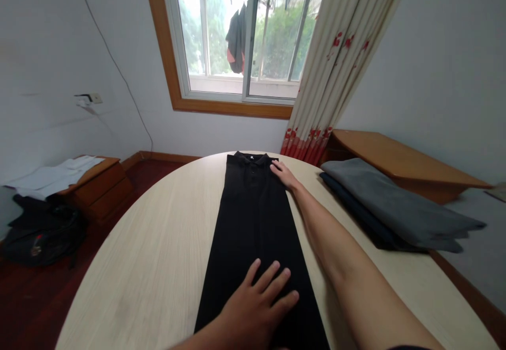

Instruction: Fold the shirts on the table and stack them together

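Observation:
A black collared shirt [255, 213] lies flat on the pale round table [150, 234], folded into a long narrow strip with its collar at the far end. My left hand [256, 302] rests on the near part of the cloth, fingers spread and holding nothing. Farther off, my right hand [282, 174] touches the shirt's right edge beside the collar, its fingers apart. The nearest end of the shirt runs out of view at the bottom.
Folded grey cloth [391, 202] and dark cloth [356, 210] lie stacked on the table's right side, by a wooden desk [395, 152]. A small cabinet [100, 192] with papers and a black bag [39, 234] stand left. A curtain [336, 49] hangs beside the window.

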The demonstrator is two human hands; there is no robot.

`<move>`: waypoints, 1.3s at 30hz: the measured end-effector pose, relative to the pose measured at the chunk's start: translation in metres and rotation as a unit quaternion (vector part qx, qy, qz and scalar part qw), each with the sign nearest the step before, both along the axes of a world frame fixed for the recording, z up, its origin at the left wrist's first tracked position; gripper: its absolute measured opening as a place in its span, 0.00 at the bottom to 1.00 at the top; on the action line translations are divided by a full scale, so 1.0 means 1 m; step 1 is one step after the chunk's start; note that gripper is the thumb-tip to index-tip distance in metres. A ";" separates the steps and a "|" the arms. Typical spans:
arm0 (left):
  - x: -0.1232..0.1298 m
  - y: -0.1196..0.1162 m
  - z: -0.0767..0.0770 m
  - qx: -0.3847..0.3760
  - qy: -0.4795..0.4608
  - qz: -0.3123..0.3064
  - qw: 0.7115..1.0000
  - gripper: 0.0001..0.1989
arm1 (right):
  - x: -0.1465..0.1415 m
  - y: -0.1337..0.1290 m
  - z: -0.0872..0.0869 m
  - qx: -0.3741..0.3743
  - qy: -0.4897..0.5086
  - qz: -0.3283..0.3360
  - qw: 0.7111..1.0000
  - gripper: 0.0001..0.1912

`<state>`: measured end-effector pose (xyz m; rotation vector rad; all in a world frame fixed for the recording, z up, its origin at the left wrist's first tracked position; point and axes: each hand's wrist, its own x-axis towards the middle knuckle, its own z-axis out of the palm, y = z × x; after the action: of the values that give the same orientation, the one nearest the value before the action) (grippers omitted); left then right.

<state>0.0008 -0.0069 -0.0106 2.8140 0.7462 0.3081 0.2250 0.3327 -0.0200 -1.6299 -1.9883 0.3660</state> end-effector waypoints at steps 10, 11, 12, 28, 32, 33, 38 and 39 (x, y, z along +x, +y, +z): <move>0.007 -0.026 0.016 -0.075 0.015 -0.002 0.997 0.34 | 0.007 -0.171 0.003 0.004 -0.060 0.167 0.984 0.37; 0.007 -0.029 0.018 -0.087 0.015 -0.012 0.996 0.34 | 0.007 -0.190 0.004 0.003 -0.063 0.177 0.982 0.37; 0.006 -0.032 0.021 -0.099 0.014 -0.022 0.995 0.34 | 0.008 -0.209 0.006 0.000 -0.067 0.187 0.980 0.36; -0.079 0.050 0.043 -0.205 -0.145 0.218 0.943 0.18 | 0.026 -0.328 0.021 -0.003 -0.004 0.214 0.977 0.24; -0.102 0.047 0.031 -0.219 -0.070 0.254 0.940 0.17 | 0.027 -0.326 0.020 -0.015 -0.010 0.196 0.981 0.22; -0.106 0.046 0.031 -0.225 -0.051 0.260 0.938 0.18 | 0.028 -0.325 0.019 -0.023 -0.018 0.194 0.981 0.23; -0.117 0.047 0.035 -0.227 -0.005 0.260 0.939 0.18 | 0.050 -0.314 0.019 -0.088 -0.043 0.197 0.976 0.32; -0.119 0.047 0.035 -0.226 -0.008 0.253 0.941 0.17 | 0.055 -0.313 0.019 -0.095 -0.043 0.199 0.974 0.34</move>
<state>-0.1185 0.0404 0.0248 2.1590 1.3396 0.2019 0.2805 0.0197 -0.0011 -1.3636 -2.4128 0.6614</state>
